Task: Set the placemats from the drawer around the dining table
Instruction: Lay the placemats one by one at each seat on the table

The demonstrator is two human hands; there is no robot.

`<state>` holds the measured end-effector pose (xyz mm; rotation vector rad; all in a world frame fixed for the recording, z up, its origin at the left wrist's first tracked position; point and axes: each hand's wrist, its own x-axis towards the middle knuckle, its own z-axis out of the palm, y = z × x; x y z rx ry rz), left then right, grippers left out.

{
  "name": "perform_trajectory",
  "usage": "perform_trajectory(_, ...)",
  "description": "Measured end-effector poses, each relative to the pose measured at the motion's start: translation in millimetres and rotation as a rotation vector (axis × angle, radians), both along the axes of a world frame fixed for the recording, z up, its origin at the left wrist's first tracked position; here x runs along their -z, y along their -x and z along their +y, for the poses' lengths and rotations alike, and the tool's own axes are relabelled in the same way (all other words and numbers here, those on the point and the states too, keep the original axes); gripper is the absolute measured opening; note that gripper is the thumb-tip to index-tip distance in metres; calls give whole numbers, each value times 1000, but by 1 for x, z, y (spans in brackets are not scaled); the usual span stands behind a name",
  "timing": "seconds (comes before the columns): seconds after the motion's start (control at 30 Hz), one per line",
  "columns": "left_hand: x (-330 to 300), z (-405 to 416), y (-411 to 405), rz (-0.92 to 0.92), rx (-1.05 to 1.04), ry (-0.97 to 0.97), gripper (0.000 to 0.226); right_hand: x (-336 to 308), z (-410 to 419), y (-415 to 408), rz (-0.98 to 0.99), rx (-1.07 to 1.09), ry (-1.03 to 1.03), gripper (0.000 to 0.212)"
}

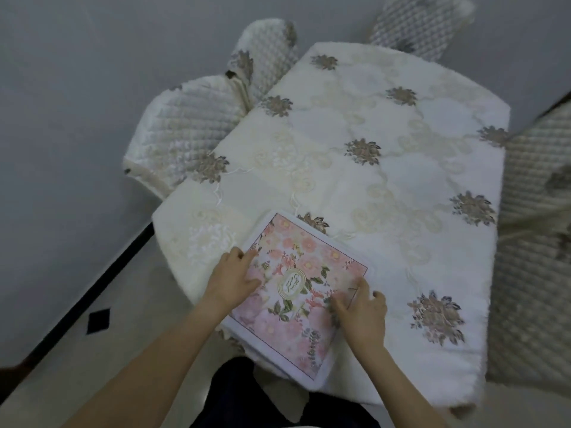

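A view from above, looking down at a dining table [401,168] that fills most of the picture. It is covered by a cream embroidered tablecloth [355,186] scattered with brown flower motifs, and the cloth hangs over the near edge.

3 chairs in quilted cream covers stand around the table: 1 at the far left [185,131], pushed against the table's left side, 1 at the far end [420,23], and 1 along the right edge [537,242], partly cut off by the frame.

The floor [61,149] is pale grey with a black stripe [102,282] running diagonally at the lower left and a small black diamond tile [98,321] beside it.

1 placemat [293,295] lies flat on the tablecloth at the near edge of the table, turned at an angle, its lower corner reaching over the edge. It is pink with a flower print, a white border and a small oval label in the middle.

Both bare forearms reach in from the bottom. The left hand [231,279] rests on the placemat's left edge, fingers bent over the edge with the thumb lying on top. The right hand [360,313] rests on the right part of the placemat, fingers spread and slightly blurred, pressing down and gripping nothing.

Dark clothing [247,403] shows at the bottom between the arms.
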<state>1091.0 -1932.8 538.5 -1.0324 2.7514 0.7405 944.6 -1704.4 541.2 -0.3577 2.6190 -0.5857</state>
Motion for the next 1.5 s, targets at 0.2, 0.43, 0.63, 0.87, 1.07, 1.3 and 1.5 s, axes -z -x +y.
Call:
perform_trajectory(0.2,5,-31,-11,-56,131,1,67,9,-5,-53,-50,162,-12,64)
perform_trajectory(0.43,6,-38,-15,-49,208,29,60,-6,-11,-76,-44,240,2,61)
perform_trajectory(0.63,4,-45,-20,73,140,-247,57,-23,-7,-79,69,246,47,52)
perform_trajectory(0.87,5,-56,-18,144,151,-479,65,-23,6,-79,-434,478,536,76)
perform_trajectory(1.07,3,-57,-15,167,60,-638,65,-20,12,-88,-506,717,697,73)
perform_trajectory(1.3,-13,-35,-9,82,31,-794,53,-16,32,-88,-570,636,650,72)
perform_trajectory(1.5,-26,5,-13,164,25,-749,49,-32,62,-89,-450,652,675,72)
